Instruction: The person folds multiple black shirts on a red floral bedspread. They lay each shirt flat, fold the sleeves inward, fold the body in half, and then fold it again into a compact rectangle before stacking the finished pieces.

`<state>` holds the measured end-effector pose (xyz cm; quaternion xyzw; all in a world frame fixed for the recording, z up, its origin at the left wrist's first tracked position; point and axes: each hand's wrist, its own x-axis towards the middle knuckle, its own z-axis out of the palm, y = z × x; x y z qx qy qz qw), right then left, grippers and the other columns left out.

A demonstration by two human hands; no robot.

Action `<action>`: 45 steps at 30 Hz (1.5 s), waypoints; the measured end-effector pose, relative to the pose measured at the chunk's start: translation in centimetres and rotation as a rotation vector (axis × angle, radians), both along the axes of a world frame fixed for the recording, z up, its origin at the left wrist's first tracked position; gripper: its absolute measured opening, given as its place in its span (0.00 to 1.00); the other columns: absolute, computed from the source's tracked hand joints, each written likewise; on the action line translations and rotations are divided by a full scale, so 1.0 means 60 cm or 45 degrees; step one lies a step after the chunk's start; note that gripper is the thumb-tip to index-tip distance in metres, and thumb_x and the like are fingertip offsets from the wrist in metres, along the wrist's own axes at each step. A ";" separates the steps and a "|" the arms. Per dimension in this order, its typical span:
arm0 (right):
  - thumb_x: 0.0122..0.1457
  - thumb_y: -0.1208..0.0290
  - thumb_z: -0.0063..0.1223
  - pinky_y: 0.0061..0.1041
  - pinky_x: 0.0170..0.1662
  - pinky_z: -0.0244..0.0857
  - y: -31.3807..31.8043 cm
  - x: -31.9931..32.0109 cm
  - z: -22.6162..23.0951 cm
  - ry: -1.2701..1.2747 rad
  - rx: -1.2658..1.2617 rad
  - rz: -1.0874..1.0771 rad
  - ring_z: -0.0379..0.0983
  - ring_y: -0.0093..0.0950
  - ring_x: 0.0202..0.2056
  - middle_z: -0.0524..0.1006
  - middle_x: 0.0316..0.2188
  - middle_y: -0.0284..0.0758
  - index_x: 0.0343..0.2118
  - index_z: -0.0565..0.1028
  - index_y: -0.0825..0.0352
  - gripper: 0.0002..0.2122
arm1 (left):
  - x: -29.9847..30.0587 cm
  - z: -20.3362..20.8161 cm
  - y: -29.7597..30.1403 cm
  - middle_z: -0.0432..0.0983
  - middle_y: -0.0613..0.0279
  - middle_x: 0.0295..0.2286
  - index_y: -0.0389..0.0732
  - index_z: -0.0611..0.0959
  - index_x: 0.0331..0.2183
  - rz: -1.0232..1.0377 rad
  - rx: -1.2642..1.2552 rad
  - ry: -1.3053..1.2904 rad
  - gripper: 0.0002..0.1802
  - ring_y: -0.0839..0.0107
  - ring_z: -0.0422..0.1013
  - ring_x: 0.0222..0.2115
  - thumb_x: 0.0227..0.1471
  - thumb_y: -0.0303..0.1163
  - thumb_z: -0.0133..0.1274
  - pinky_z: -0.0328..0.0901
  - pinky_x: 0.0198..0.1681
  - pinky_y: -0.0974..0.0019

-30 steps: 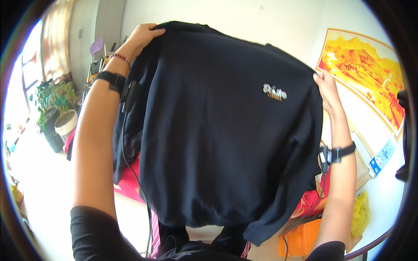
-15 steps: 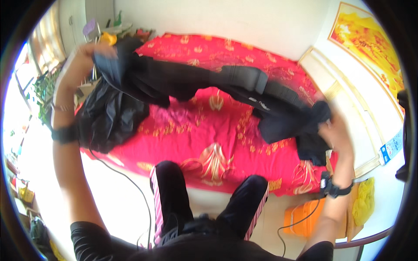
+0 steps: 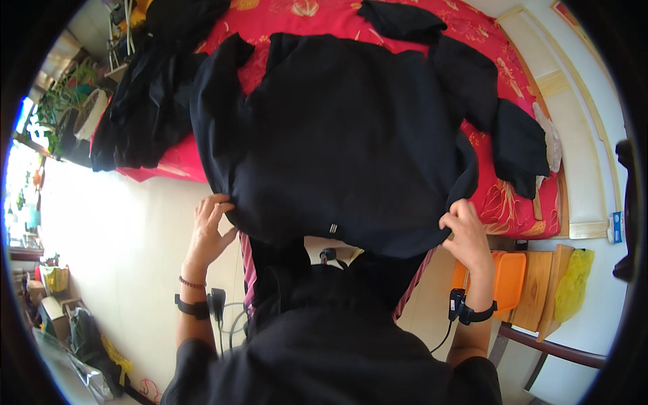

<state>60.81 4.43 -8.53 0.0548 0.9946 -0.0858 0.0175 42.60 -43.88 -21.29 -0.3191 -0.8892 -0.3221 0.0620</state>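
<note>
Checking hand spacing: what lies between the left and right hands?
Lower part of the black top, spanning left hand to right hand, in the head view.

A black long-sleeved top [image 3: 344,135] lies spread partly over a red patterned bed [image 3: 182,162], its lower edge toward the person. The left hand [image 3: 212,229] pinches one side of that edge, the right hand [image 3: 466,233] the other. Black garments [image 3: 145,104] lie heaped at left; dark cloth [image 3: 520,142] rests at right, above an orange container [image 3: 511,277] and a yellow bag [image 3: 574,287].
</note>
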 end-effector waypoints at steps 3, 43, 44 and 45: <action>0.37 0.87 0.57 0.43 0.63 0.56 0.002 0.004 -0.007 0.244 0.226 0.160 0.62 0.43 0.61 0.72 0.53 0.37 0.21 0.70 0.69 0.09 | 0.001 0.005 -0.003 0.70 0.53 0.51 0.43 0.81 0.44 0.010 -0.038 0.086 0.30 0.49 0.64 0.54 0.32 0.21 0.65 0.59 0.59 0.48; 0.73 0.56 0.35 0.33 0.60 0.65 0.155 -0.110 0.608 1.473 -0.416 -0.118 0.76 0.30 0.51 0.79 0.51 0.39 0.60 0.69 0.64 0.21 | -0.246 0.698 0.148 0.72 0.48 0.53 0.36 0.64 0.63 -0.041 0.571 0.612 0.43 0.64 0.71 0.52 0.52 0.40 0.64 0.64 0.56 0.69; 0.72 0.57 0.37 0.32 0.58 0.67 0.173 -0.128 0.580 1.269 -0.487 -0.167 0.76 0.29 0.50 0.79 0.49 0.39 0.60 0.69 0.64 0.21 | -0.268 0.671 0.150 0.64 0.43 0.59 0.37 0.57 0.66 -0.130 0.496 0.461 0.53 0.58 0.64 0.58 0.48 0.43 0.68 0.58 0.62 0.63; 0.72 0.57 0.39 0.32 0.56 0.69 0.188 -0.156 0.553 1.073 -0.542 -0.265 0.76 0.29 0.49 0.79 0.48 0.38 0.60 0.69 0.64 0.21 | -0.291 0.637 0.166 0.63 0.41 0.58 0.37 0.57 0.66 0.008 0.471 0.453 0.53 0.55 0.61 0.61 0.47 0.43 0.68 0.53 0.65 0.61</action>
